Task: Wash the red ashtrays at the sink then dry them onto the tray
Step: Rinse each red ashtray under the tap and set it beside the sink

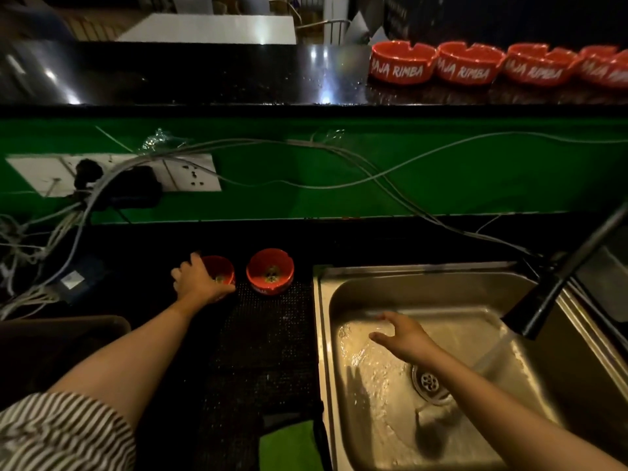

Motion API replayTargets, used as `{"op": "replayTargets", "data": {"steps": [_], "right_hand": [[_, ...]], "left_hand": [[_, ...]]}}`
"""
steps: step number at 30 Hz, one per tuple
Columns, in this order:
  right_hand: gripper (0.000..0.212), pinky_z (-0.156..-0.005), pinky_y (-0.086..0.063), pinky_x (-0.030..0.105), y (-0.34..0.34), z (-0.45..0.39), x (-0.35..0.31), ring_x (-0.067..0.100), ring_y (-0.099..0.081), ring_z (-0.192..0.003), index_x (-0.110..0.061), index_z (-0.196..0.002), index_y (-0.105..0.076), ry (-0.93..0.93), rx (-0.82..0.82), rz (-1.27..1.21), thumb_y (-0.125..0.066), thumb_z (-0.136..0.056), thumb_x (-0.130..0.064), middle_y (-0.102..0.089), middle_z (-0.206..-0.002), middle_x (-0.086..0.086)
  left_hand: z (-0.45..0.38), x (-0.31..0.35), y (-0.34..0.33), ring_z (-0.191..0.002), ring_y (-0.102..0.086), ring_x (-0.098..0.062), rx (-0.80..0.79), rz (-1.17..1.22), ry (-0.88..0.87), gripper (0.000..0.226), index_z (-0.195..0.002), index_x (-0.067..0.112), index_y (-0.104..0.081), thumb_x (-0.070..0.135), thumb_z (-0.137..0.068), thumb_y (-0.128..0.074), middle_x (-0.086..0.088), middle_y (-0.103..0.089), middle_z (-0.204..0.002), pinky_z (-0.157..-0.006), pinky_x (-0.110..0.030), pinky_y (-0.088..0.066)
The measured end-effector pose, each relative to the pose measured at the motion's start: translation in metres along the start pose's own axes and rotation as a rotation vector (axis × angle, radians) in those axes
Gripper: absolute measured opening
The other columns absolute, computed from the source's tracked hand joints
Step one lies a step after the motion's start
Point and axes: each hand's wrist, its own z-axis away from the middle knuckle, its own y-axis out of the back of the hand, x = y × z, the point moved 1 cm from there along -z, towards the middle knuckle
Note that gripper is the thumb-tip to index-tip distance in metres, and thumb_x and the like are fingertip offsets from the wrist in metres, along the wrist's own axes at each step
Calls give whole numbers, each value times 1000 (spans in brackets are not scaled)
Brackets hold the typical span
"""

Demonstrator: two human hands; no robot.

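room: dim bar counter, black worktop below a green back wall (339, 171), so you work mostly by the shine off the steel.
cloth: a green cloth (289, 447) lies nearest you by the sink edge, likely kept handy for drying.
sink (321, 334): water from the black tap (557, 287) runs across the basin toward the drain (430, 382), ready for rinsing.
right hand (404, 338): your fingers are spread and relaxed over the wet basin, grasping nothing; it looks poised to receive an ashtray.
left hand (197, 280): you reach out to the left ashtray (221, 271) and your fingers curl over its rim, grasping it.
second ashtray (270, 270): sits just beside it on the black mat (272, 321), ash still inside, so it waits unwashed.
wall: a socket plate (112, 175) and loose cables (306, 147) hang close to the wet area, so mind splashes.
ledge: four more red ashtrays (469, 64) line the upper counter, well apart from the sink.
tray: i cannot see one from here.
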Motion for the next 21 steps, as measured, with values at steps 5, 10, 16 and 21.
{"op": "replayTargets", "data": {"steps": [5,10,16,21], "right_hand": [[49,-90,-39,20,24,-3,-20,18,-53,-120,-17,-135,-52,79,54,17,-68,-89,-29,-54,-136,2],[45,-92,-40,21,77,-7,-62,17,-55,-119,-14,-131,-58,209,254,-14,-69,-89,-26,-60,-129,2],[32,-97,-48,31,160,-5,-132,20,-64,-107,-5,-115,-68,455,717,-102,-72,-86,-17,-69,-113,9],[36,-98,-46,33,223,-9,-176,24,-61,-107,-1,-117,-65,533,944,-125,-70,-84,-15,-66,-113,13]], "left_hand": [[7,6,9,-131,-32,-42,13,18,-43,111,-143,5,-30,48,-60,-90,-25,-38,-139,-106,-53,-37],[35,66,37,-133,-33,-37,156,107,-401,83,-140,6,-41,39,-75,-81,-20,-43,-139,-109,-49,-32],[88,191,90,-129,-42,-28,385,269,-1068,59,-130,7,-55,29,-78,-75,-11,-52,-134,-114,-41,-32],[99,280,118,-145,-21,-33,405,76,-1159,83,-146,6,-37,40,-79,-73,-15,-30,-154,-122,-45,-14]]}}
